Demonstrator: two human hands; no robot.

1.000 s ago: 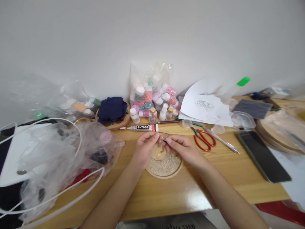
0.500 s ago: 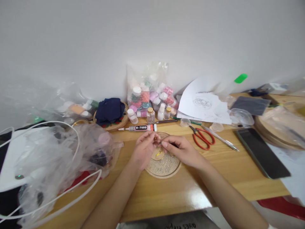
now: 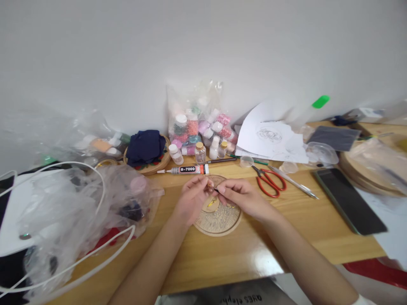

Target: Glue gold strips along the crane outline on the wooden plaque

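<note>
Patterned wooden disc [image 3: 219, 222] lies on the table [image 3: 171, 262], below the left hand [image 3: 192, 200], which pinches a small amber piece [image 3: 209, 184], and the right hand [image 3: 243, 195], pinching a thin dark thing [image 3: 216, 190]; both hands nearly meet, probably for finer control.

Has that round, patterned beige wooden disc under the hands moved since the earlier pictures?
No: the disc shows no clear shift, either way, against the grey, black-labelled B-7000 tube behind it.
</note>
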